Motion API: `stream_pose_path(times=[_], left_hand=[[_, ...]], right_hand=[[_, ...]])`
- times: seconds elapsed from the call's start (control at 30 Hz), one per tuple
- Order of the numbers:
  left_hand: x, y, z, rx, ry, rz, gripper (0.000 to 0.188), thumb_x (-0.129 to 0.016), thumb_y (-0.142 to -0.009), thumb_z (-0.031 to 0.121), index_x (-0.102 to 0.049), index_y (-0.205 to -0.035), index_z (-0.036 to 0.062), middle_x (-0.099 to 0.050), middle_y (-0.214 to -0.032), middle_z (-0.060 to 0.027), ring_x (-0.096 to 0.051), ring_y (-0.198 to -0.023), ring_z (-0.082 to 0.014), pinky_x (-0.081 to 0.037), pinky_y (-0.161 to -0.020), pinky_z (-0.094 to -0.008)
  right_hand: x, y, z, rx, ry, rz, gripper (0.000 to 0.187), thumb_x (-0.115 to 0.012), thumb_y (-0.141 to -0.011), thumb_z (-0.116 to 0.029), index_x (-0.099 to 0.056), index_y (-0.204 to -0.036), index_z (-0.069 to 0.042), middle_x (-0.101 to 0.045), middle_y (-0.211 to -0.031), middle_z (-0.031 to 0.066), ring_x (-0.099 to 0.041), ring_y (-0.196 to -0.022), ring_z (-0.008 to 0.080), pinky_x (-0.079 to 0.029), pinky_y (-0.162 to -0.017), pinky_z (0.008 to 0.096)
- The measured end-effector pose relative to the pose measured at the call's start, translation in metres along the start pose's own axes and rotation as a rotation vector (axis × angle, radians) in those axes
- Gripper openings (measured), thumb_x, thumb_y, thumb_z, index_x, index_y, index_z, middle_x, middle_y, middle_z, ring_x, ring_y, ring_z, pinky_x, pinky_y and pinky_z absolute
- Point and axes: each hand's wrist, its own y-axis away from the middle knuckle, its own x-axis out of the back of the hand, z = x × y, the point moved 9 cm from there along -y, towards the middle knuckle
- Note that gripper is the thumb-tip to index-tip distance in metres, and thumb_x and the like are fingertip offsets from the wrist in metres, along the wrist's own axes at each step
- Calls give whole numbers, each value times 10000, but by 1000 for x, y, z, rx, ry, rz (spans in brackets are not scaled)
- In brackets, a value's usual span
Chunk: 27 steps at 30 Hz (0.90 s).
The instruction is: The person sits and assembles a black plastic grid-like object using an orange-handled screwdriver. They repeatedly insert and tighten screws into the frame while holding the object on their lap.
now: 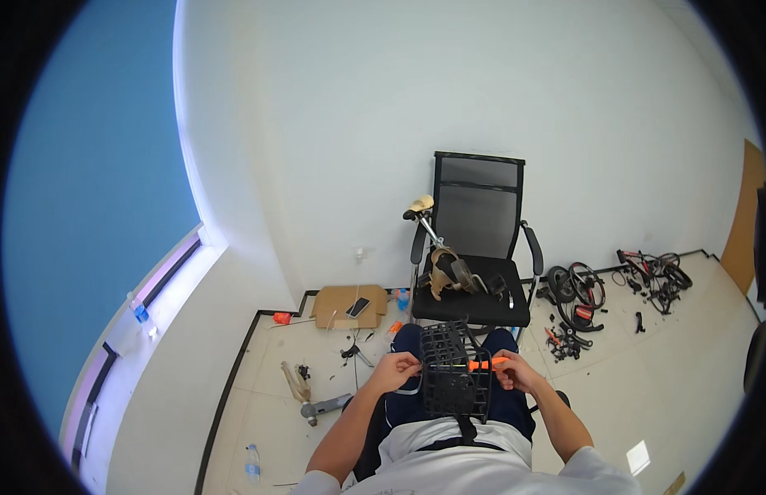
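A black plastic lattice basket rests on my lap, between my two hands. My left hand is closed, its fingertips pinched at the basket's left edge; exactly what lies between them is too small to make out. From the other side, my right hand grips a screwdriver with an orange handle. Its shaft runs leftward into the basket, and the tip is hidden among the bars. A dark strap hangs from the basket's near side, over my shirt.
Ahead stands a black mesh office chair carrying a seat post and loose parts. Wheels and bike parts lie on the right floor. At left are flattened cardboard with a phone, a grey metal part and a bottle.
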Motion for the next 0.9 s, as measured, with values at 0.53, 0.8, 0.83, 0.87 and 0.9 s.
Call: stream_pose_path(times=[0.53,0.8,0.83,0.87,0.9], left_hand=[[3,-1,-5,97,-151,-53,147,-730,-851,115,-669,-904,-7,-696,-737,-60,-645,-670,-102,-499,-622,-250],[2,7,-44,149,-318,-175,142,-686,-807,49,-712,-937,-4,-720,-795,-99,-671,-706,-160,-537,-662,-305],[-7,10,-14,196,-315,-165,151,-674,-822,33,-711,-963,-8,-725,-818,-88,-671,-716,-148,-536,-671,-295],[-6,13,-9,269,-259,-160,162,-677,-833,20,-708,-987,-19,-733,-852,-91,-681,-749,-141,-533,-697,-278],[-7,14,-6,251,-223,-153,159,-688,-831,21,-710,-981,-26,-734,-859,-96,-685,-761,-139,-532,-703,-271]], right_hand=[[34,-14,15,-40,53,145,342,-539,-969,-412,-547,-855,-90,-436,-515,11,-399,-369,112,-304,-353,259],[44,-9,-1,21,273,240,348,-548,-957,-378,-521,-774,-83,-428,-477,8,-404,-334,111,-285,-321,267],[43,-6,0,11,267,227,335,-546,-959,-361,-516,-768,-88,-416,-493,-1,-385,-349,102,-279,-333,259],[37,-7,-1,9,268,196,323,-545,-962,-345,-511,-763,-92,-404,-508,-10,-367,-364,93,-274,-344,251],[35,-7,3,-15,256,182,319,-543,-963,-338,-503,-757,-98,-392,-521,-18,-354,-380,85,-269,-354,246]])
